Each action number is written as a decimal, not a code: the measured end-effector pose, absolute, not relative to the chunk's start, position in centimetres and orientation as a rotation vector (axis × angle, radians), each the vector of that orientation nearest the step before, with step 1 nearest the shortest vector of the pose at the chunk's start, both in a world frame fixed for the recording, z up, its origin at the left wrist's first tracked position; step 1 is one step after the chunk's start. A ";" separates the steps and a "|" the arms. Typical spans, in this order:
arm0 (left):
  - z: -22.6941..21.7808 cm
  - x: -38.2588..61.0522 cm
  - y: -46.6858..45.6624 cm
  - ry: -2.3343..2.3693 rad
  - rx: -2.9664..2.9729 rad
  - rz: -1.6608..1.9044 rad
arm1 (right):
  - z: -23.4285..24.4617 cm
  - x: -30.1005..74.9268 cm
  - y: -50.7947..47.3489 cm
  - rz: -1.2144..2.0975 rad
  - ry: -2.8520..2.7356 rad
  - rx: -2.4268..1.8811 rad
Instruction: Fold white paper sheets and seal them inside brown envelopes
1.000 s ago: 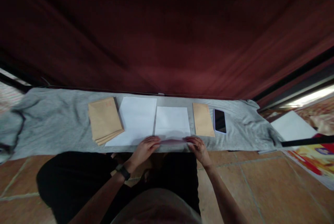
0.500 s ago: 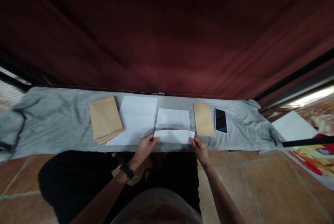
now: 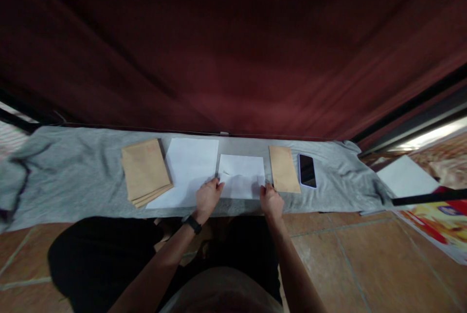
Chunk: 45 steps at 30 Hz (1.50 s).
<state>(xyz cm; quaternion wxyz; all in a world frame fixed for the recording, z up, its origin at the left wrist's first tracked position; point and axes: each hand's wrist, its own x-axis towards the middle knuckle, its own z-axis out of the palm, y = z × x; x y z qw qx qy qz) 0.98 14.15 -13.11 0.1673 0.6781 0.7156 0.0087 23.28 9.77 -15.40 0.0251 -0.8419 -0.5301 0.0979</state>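
A folded sheet of white paper [image 3: 241, 187] lies in front of me on the grey cloth. My left hand [image 3: 208, 198] pinches its left edge, and my right hand [image 3: 272, 200] pinches its right edge. The near part of the paper is folded over towards the far part, almost flat. Left of it lie larger white sheets [image 3: 191, 169], close to my left hand. A brown envelope [image 3: 284, 169] rests just beyond my right hand.
A pile of brown envelopes [image 3: 145, 169] overlaps the white sheets at the left. A phone [image 3: 307, 171] lies to the right of the single envelope. Dark red cloth [image 3: 233, 60] hangs behind the grey-covered surface [image 3: 339, 176]. A white sheet [image 3: 406, 176] sits at the far right.
Both hands have moved slightly away from me, carrying the raised near flap of the paper forward and down over the far part. The envelopes and phone stay in place.
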 end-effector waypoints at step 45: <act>-17.6 5.1 14.9 1.478 2.693 0.357 | -16.3 22.9 15.6 0.055 -1.643 -2.562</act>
